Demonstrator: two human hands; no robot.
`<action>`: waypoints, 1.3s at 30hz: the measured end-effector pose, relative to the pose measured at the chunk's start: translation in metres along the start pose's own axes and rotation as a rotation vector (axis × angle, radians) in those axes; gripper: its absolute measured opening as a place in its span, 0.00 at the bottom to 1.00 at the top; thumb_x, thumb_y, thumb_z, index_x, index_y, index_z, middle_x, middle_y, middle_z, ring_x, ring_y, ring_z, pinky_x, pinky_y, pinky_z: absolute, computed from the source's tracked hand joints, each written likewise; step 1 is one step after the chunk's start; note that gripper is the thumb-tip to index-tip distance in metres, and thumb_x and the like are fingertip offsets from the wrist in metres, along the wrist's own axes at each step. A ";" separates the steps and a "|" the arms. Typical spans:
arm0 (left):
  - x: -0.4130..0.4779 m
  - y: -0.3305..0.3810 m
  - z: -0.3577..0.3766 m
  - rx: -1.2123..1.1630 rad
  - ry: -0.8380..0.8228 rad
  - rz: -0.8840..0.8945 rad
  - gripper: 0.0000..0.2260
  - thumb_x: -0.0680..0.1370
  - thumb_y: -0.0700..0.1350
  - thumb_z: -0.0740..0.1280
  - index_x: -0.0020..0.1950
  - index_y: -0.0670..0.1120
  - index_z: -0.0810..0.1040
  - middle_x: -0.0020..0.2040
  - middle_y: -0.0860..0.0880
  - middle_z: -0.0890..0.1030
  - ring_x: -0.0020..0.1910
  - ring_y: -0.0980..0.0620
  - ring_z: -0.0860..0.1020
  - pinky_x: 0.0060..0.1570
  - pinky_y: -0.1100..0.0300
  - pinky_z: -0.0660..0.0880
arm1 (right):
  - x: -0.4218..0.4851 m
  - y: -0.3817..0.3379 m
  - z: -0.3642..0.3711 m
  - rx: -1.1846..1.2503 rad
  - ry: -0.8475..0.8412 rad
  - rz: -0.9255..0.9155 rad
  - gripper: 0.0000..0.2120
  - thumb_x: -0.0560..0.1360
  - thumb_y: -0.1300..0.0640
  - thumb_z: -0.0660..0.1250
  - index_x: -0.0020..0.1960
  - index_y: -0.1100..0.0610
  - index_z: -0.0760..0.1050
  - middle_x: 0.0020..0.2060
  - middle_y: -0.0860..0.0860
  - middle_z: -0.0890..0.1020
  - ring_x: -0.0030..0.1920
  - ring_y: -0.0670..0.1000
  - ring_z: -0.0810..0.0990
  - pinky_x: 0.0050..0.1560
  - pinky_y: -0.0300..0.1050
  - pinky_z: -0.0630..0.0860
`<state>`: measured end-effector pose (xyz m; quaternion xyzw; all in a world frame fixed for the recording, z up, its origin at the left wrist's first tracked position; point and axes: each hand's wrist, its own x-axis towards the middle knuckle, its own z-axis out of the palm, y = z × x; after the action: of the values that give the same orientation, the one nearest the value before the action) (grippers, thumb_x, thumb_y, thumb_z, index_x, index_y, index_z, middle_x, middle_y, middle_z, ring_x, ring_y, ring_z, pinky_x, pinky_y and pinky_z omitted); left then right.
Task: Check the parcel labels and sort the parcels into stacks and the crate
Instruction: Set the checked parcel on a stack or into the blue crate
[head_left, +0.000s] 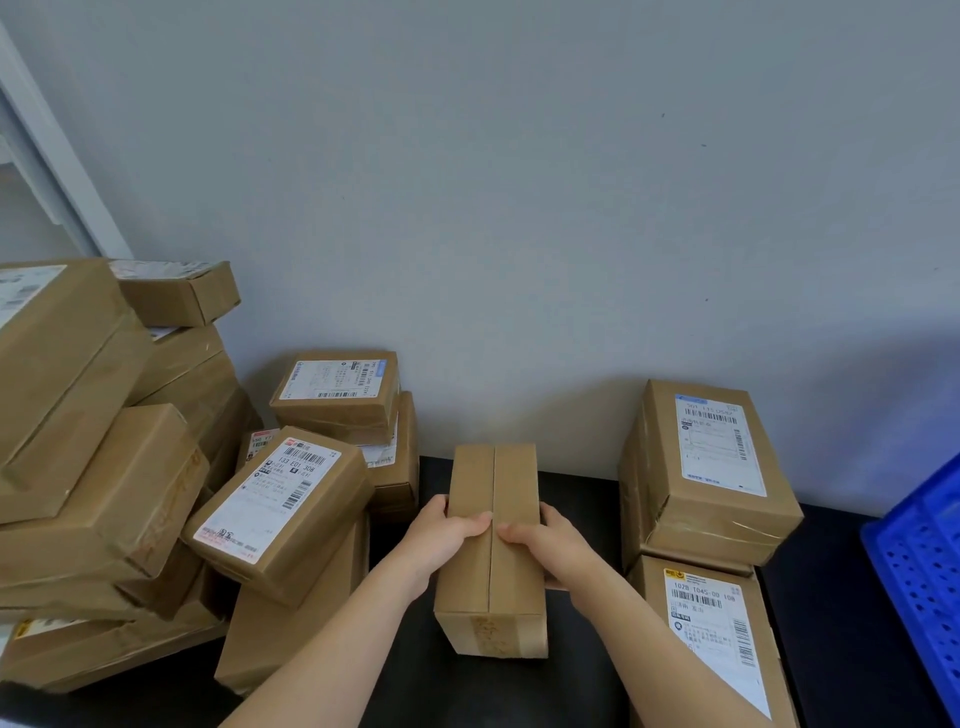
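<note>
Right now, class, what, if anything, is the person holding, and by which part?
A cardboard parcel, held by both hands: the left hand grips its left side, the right hand its right side, thumbs on top near the seam.

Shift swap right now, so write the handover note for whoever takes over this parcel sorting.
Hands: left hand and right hand both grip the plain parcel over the black table. Its seam side faces up and no label shows.
Sorted, it seems: the right stack, two parcels with labels up, beside the blue crate. The crate's inside is out of view.
Probably unsorted: the left pile, many parcels heaped loosely.
Left to do: turn the held parcel to find its label, place it, then work through the pile.
</note>
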<state>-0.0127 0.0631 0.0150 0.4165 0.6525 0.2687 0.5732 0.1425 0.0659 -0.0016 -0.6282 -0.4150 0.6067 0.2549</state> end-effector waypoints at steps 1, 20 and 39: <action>0.001 0.000 0.002 0.000 0.008 -0.001 0.26 0.75 0.49 0.70 0.70 0.47 0.65 0.60 0.48 0.76 0.57 0.49 0.75 0.60 0.49 0.73 | -0.001 0.000 -0.002 0.013 -0.007 0.009 0.32 0.73 0.52 0.71 0.72 0.53 0.60 0.53 0.48 0.76 0.52 0.50 0.77 0.57 0.50 0.75; 0.003 0.006 0.007 0.040 -0.047 -0.044 0.23 0.77 0.50 0.68 0.69 0.45 0.67 0.59 0.47 0.76 0.55 0.49 0.74 0.59 0.51 0.69 | -0.008 -0.002 -0.007 0.052 -0.008 0.069 0.29 0.75 0.55 0.69 0.72 0.52 0.61 0.51 0.48 0.75 0.51 0.50 0.75 0.56 0.50 0.73; -0.001 0.003 0.009 0.016 -0.026 -0.034 0.20 0.78 0.49 0.66 0.68 0.45 0.69 0.56 0.48 0.76 0.54 0.50 0.75 0.54 0.54 0.70 | -0.018 -0.005 -0.003 0.081 0.011 0.069 0.28 0.76 0.56 0.67 0.72 0.53 0.61 0.49 0.47 0.74 0.49 0.49 0.74 0.54 0.48 0.71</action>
<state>-0.0034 0.0624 0.0164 0.4134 0.6540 0.2482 0.5829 0.1455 0.0540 0.0131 -0.6347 -0.3670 0.6278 0.2613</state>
